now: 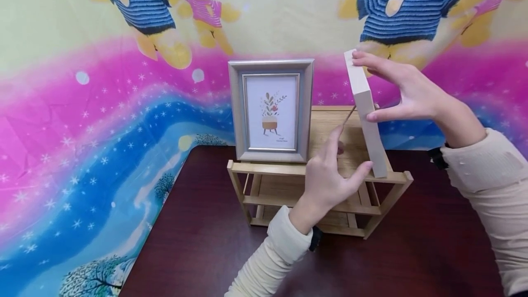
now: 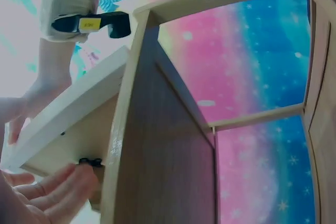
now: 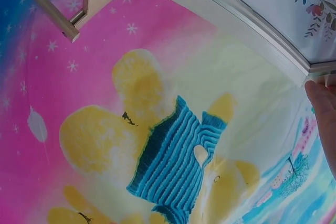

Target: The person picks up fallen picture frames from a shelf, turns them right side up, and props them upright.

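A white picture frame (image 1: 368,118) stands nearly edge-on at the right end of a small wooden shelf rack (image 1: 268,168). My right hand (image 1: 412,88) grips its upper part, fingers at the top corner and thumb on the near edge. In the right wrist view the frame's front shows part of a plant print (image 3: 320,14). Behind the frame is my left hand (image 1: 326,173), its fingers extended toward the thin back stand (image 1: 349,116) and its thumb by the frame's lower edge. The left wrist view shows those fingers beside a black fitting (image 2: 90,161) on the frame's back.
A second, grey-silver picture frame (image 1: 271,110) with a potted-plant print stands upright on the rack's left side. The rack is on a dark red-brown table (image 1: 185,223). A cloth with printed bears (image 1: 144,8) hangs behind.
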Motion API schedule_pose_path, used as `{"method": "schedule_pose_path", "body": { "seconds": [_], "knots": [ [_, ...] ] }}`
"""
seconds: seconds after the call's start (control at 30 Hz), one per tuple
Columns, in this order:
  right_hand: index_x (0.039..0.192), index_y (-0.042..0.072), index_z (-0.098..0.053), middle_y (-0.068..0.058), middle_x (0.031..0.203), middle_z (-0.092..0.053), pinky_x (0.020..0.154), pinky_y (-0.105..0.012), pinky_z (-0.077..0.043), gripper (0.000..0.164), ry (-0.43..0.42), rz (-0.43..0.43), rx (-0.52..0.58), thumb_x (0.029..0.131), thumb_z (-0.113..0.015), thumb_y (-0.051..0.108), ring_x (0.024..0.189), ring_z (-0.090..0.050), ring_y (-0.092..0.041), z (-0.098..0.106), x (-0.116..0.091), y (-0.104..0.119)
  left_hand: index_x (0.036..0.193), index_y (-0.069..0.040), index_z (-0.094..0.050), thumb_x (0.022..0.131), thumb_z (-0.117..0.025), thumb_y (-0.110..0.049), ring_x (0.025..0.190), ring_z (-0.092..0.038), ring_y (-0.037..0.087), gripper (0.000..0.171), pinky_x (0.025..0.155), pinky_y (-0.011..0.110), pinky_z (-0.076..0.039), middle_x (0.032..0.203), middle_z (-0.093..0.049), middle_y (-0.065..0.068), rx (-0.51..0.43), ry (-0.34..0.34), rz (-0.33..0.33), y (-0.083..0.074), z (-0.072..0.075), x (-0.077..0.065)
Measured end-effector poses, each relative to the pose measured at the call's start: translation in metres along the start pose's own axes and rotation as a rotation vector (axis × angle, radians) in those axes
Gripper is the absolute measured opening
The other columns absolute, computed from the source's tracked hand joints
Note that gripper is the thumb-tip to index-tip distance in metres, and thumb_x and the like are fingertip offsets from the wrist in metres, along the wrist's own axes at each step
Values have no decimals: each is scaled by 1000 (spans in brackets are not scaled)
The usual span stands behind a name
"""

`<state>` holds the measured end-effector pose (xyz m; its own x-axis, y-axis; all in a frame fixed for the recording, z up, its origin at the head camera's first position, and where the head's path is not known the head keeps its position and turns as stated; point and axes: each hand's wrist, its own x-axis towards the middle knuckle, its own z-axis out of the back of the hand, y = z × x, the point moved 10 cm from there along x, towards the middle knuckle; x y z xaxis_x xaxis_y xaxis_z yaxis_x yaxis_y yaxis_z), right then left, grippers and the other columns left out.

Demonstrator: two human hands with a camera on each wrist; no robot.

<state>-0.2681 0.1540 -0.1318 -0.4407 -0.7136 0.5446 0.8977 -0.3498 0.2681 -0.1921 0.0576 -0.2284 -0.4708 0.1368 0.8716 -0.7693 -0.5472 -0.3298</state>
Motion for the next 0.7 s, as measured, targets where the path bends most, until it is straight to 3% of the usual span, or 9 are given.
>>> {"method": "schedule_pose_path", "body": {
  "seconds": [0.1, 0.23, 0.33, 0.5, 0.7],
  "knots": [
    [139, 4, -35, -11, 144, -32, 100, -17, -26, 100, 3, -6, -22, 54, -86, 17, 128, -30, -3, 0, 0, 0, 133, 1, -35, 67, -75, -41, 78, -59, 11, 88, 59, 12, -43, 89, -62, 5, 99, -11, 16, -1, -3, -2],
    [140, 8, -35, -9, 145, -30, 103, -42, -29, 100, 3, -33, -38, 55, -86, 21, 127, -30, -3, 0, 1, 0, 134, 1, -35, 64, -75, -49, 82, -60, 10, 95, 63, 14, -45, 93, -64, 4, 202, -16, 26, 0, -7, -3],
    [140, 9, -35, -9, 146, -29, 97, -60, -26, 100, -2, -47, -49, 55, -86, 24, 128, -29, -5, 0, 1, 0, 136, 1, -32, 63, -73, -53, 83, -59, 10, 100, 65, 15, -46, 94, -64, 4, 249, -25, 27, 0, -9, -4],
    [138, 6, -37, -13, 144, -30, 98, -62, -22, 96, -21, -28, -73, 60, -82, 40, 132, -24, -13, 0, 1, 1, 139, 0, -25, 59, -73, -60, 87, -59, 11, 111, 69, 16, -46, 98, -63, 4, 292, -52, 44, 1, -13, -4],
    [132, 5, -46, -13, 142, -33, 102, -60, -14, 72, -67, -25, 9, 78, -63, 50, 134, -19, -23, 5, 0, -4, 140, 1, -23, 58, -70, -64, 87, -57, 11, 114, 70, 19, -45, 100, -61, 3, 353, -67, 56, 2, -19, -5]
  ]
}}
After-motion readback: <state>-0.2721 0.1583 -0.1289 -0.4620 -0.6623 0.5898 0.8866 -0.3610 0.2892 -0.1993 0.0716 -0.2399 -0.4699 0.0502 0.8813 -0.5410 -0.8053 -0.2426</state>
